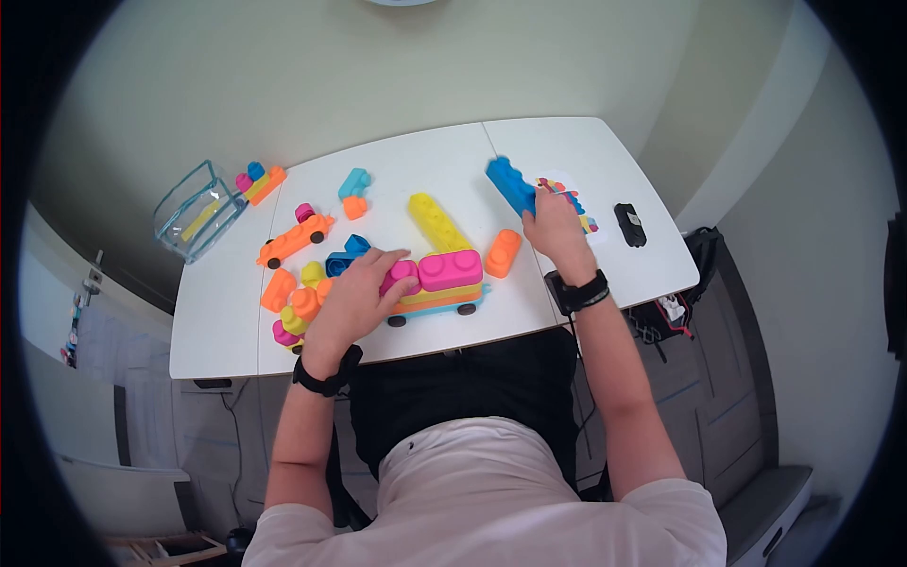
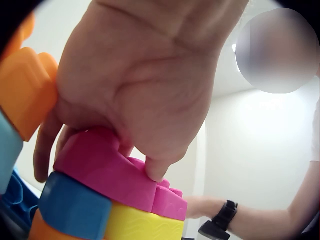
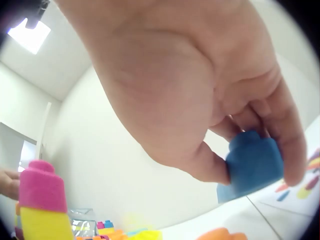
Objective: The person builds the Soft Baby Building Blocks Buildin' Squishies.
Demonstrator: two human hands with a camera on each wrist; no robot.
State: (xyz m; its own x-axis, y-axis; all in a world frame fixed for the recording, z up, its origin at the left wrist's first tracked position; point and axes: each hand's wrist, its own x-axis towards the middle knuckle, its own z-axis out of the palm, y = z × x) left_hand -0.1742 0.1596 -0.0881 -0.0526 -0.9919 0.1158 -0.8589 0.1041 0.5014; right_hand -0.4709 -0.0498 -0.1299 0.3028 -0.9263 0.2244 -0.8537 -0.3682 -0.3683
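My left hand pinches a curved pink block between thumb and fingers. This block sits at the left end of a wheeled stack, beside a longer pink block. Blue and yellow blocks show beneath the pink ones, above a light blue wheeled base. At the right, my right hand grips the near end of a long blue block, thumb on one side and fingers on the other. A printed picture sheet lies beside that hand, partly hidden by it.
A long yellow block and an orange block lie between the hands. Further left are an orange block car, several loose blocks and a clear zip bag. A black case lies near the table's right edge.
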